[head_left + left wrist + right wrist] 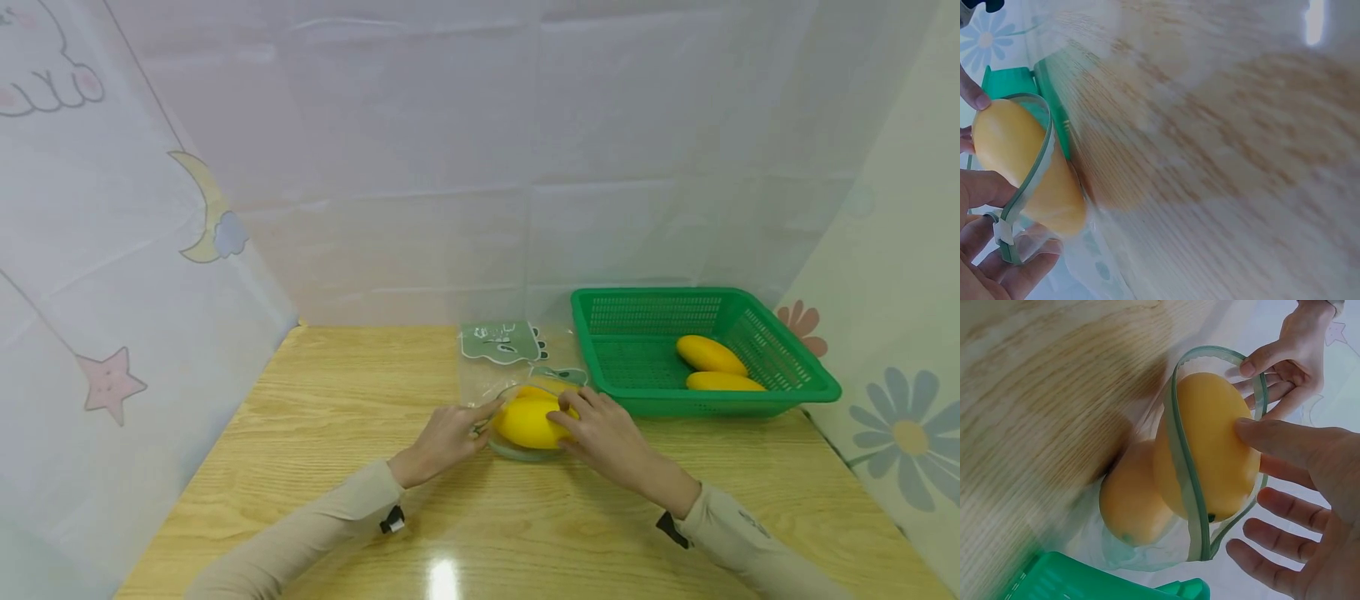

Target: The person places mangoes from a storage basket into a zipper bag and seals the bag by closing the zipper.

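Observation:
A clear zip bag [498, 343] with a green printed pattern lies on the table, its green-edged mouth [1186, 459] spread apart. My left hand [448, 440] pinches one side of this rim, close to the white slider [1003, 231]. At the mouth, my right hand [611, 437] holds a yellow mango [528, 423] between thumb and forefinger, the other fingers spread apart in the right wrist view. The mango is partly inside the opening. Deeper in the bag rests another mango [1137, 499], seen through the plastic.
To the right at the back stands a green plastic basket [705, 407] with two mangoes [711, 356] in its right part. The wooden table [337, 375] meets cloth-covered walls at the back and both sides.

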A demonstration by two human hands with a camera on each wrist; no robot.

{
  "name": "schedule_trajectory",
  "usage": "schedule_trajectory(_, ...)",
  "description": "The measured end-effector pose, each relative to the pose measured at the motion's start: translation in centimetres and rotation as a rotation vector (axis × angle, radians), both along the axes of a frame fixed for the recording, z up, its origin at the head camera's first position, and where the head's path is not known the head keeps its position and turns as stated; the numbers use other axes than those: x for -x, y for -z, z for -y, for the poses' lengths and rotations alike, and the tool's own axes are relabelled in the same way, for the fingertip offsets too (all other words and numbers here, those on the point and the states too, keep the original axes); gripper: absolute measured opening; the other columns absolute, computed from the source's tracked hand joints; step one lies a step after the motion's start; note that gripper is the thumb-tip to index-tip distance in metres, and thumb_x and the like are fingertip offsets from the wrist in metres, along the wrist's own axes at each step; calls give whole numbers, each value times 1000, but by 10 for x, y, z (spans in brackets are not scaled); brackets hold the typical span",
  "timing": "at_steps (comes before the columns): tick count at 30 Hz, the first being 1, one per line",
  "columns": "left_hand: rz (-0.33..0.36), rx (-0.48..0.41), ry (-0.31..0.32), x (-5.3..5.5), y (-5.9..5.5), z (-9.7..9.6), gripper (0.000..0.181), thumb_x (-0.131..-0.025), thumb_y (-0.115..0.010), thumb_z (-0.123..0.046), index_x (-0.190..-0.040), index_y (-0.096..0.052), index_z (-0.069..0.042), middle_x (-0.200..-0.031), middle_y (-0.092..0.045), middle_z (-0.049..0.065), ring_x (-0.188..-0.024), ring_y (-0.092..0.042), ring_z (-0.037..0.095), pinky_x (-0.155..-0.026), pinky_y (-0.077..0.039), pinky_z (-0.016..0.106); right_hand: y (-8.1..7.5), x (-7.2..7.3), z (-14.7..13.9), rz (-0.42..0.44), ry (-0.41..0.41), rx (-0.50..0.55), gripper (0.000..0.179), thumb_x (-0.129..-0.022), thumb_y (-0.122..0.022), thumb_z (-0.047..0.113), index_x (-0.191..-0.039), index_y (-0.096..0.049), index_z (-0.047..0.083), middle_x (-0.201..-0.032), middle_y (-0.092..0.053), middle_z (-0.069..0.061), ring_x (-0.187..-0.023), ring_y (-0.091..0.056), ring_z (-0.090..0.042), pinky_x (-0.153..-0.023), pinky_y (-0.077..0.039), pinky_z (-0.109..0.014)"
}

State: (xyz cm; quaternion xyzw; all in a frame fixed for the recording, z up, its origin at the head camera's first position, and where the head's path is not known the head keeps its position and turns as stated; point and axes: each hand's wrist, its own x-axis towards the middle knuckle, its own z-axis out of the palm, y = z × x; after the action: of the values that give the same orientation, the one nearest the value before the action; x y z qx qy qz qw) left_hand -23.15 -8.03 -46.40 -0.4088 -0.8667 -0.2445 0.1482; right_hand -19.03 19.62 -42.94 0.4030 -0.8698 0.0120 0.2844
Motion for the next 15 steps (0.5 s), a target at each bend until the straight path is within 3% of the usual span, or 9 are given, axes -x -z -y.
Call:
schedule_trajectory(6,4,-10,13,1,1,0,54,-82,-78,-2,-134,-61,-5,-101,-74,13,-43,-24,-3,-38,-26,12,0,3,0,2,-6,1,43,-66,-93,22,-102,-73,12,-100,-56,-8,-84,-48,-24,-62,-39,-31)
schedule_trajectory(15,-35,-23,32,1,2,-1,56,-81,-79,-3,-134,-61,-3,-65,-66,1,-44,-24,-1,-39,-25,13,0,6,-1,31,9,18,44,-65,-94,21,-102,-73,12,-102,-53,-9,-83,-46,-24,-63,-40,-32)
